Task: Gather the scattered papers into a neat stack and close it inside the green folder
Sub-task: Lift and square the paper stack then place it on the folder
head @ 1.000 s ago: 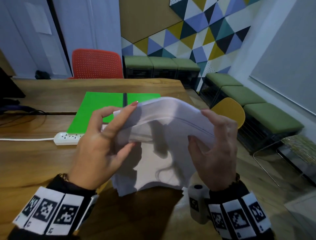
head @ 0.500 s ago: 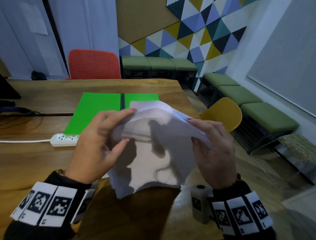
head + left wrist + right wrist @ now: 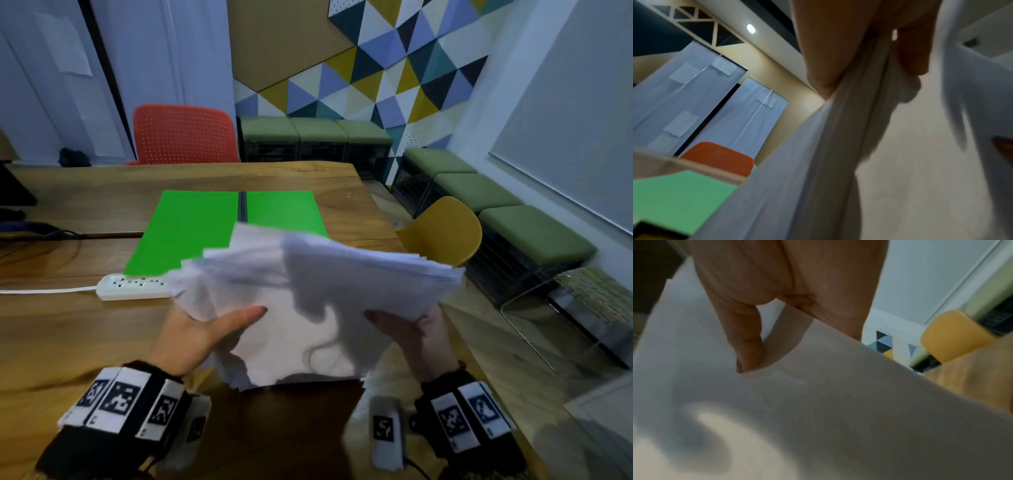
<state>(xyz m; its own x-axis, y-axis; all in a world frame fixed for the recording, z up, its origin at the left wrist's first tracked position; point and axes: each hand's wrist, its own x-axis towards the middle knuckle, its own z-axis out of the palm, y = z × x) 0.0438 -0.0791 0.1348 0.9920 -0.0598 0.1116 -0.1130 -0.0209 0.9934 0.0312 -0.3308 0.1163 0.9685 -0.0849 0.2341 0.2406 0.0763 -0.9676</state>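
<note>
Head view: two hands hold one bundle of white papers (image 3: pixel 308 301) in the air above the near edge of the wooden table (image 3: pixel 68 335). The sheets are too many and too fanned to count. The left hand (image 3: pixel 191 335) grasps the bundle's left side, thumb laid on top and fingers hidden beneath. The right hand (image 3: pixel 414 332) grasps the right side in the same way. The far edges of the sheets are staggered, and the bundle arches upward between the two grips. One green folder (image 3: pixel 205 226) lies open and flat on the table beyond the papers, apart from them. One white power strip (image 3: pixel 133 286) sits just beside the folder's near left corner. One red chair (image 3: pixel 181 138) stands at the table's far side and one yellow chair (image 3: pixel 445 233) at its right.

Left wrist view: the papers (image 3: pixel 838 162) run down between the thumb and a finger (image 3: pixel 914 53), clamped there. The green folder (image 3: pixel 674 203) shows below, blurred.

Right wrist view: the thumb (image 3: pixel 744 337) presses on top of the papers (image 3: pixel 818 418), and the palm meets their edge.
</note>
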